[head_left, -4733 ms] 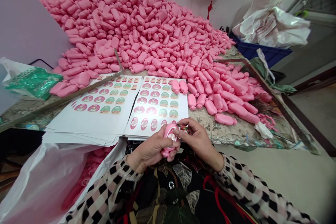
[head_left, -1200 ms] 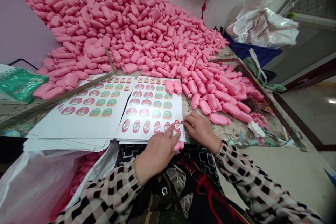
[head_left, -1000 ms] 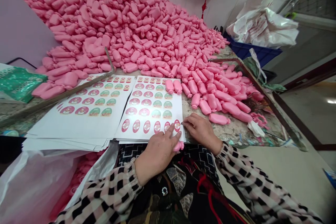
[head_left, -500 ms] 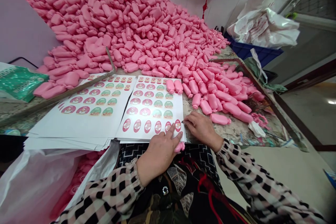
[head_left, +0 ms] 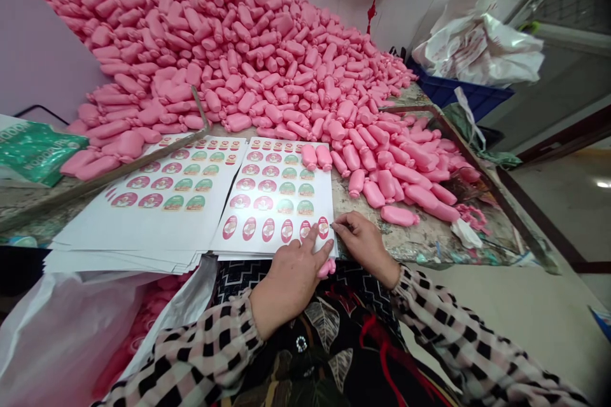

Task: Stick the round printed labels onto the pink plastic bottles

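My left hand (head_left: 292,275) lies on the lower right of a sticker sheet (head_left: 277,245), thumb and forefinger pressing beside a red oval sticker (head_left: 323,227). A small pink bottle (head_left: 327,268) pokes out from under this hand, its body mostly hidden by the palm and curled fingers. At the sheet's right edge, my right hand (head_left: 363,241) is pinched on a small thin dark thing, whose tip points at that oval sticker. Its kind is too small to make out. Two pink bottles (head_left: 316,158) lie on the sheet's upper right corner.
A huge heap of pink bottles (head_left: 229,44) covers the back of the table, spreading to the right. More sticker sheets (head_left: 138,229) are stacked at left under a long bar (head_left: 109,173). A blue crate (head_left: 458,92) with white plastic bags (head_left: 482,44) stands at right.
My right hand has shifted slightly down and left, its fingertips staying at the sheet's edge near the oval sticker. The left hand stays in nearly the same place.
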Demonstrator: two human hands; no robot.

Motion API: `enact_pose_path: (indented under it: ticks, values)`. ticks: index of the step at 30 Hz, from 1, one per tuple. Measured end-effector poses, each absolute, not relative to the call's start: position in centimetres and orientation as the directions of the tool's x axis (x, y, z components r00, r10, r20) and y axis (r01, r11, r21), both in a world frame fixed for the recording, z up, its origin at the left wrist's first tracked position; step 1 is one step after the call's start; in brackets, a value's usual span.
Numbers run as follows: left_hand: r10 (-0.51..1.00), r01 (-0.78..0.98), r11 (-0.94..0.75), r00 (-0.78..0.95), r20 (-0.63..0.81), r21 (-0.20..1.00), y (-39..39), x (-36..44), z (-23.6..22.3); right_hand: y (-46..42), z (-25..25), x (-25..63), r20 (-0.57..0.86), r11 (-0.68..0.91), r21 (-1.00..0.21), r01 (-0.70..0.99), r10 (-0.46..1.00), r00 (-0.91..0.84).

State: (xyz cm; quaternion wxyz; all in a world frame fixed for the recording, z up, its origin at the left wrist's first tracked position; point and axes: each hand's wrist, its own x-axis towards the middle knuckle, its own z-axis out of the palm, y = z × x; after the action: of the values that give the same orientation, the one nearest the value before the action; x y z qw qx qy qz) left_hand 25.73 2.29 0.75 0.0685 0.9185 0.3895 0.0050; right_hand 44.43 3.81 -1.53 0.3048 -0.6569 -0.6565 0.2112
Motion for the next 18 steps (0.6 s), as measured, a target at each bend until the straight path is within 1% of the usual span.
enact_pose_path:
  ticks: [3,6,13,18]
  values:
    - [0.718,0.718,-0.686,0.694,-0.049,0.118,2.3,25.8,0.8,4.1,-1.6,43.9,0.140,0.025,-0.657,0.754,0.986,0.090]
    - [0.724,0.725,-0.679,0.687,-0.058,0.114,2.3,25.8,0.8,4.7,-1.1,43.8,0.141,0.037,-0.606,0.795,0.988,0.061]
    - [0.736,0.730,-0.652,0.675,-0.062,0.207,2.1,25.5,1.1,5.4,-0.6,44.0,0.117,0.065,-0.534,0.843,0.993,-0.002]
    - [0.758,0.754,-0.619,0.647,-0.083,0.221,2.0,25.5,1.1,5.0,-0.4,44.2,0.111,0.074,-0.522,0.850,0.994,-0.018]
